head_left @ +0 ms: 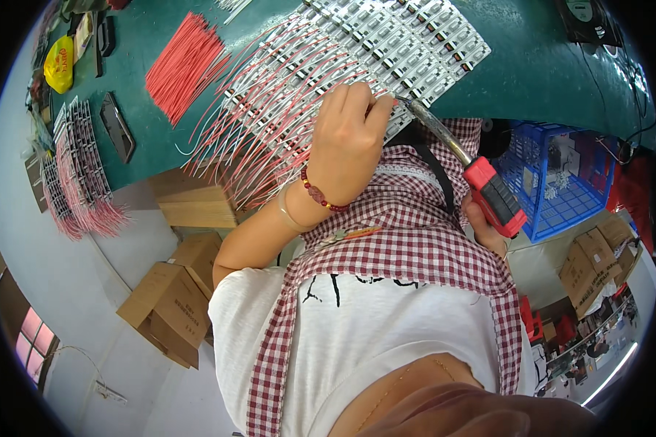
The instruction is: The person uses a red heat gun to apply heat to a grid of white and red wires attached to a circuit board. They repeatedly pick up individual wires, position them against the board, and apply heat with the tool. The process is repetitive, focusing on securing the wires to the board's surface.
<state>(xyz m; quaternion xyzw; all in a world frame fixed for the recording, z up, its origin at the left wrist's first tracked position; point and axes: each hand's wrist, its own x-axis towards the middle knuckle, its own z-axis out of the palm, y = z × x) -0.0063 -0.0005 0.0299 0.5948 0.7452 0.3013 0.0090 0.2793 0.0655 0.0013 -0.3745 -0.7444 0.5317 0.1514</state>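
Note:
My right hand (pixel 485 227) is wrapped round the red and black handle of a soldering iron (pixel 444 135), partly hidden behind it. The iron's metal shaft slants up to the left, its tip at the near edge of a panel of small pale circuit boards (pixel 408 47). Beside that tip my left hand (pixel 351 135) is closed in a pinch low over the panel. A bit of red wire (pixel 395 103) shows at its fingertips, most of it hidden by the fingers. Many red and white wires (pixel 270 95) fan out leftward from the panel's soldered rows.
A bundle of red wires (pixel 187 67) lies on the green table (pixel 554 80), left of the panel. Further left are a phone (pixel 116 127), wired panels (pixel 84 167) and a yellow bag (pixel 60 64). A blue crate (pixel 561 178) stands at right; cardboard boxes (pixel 171 302) sit below.

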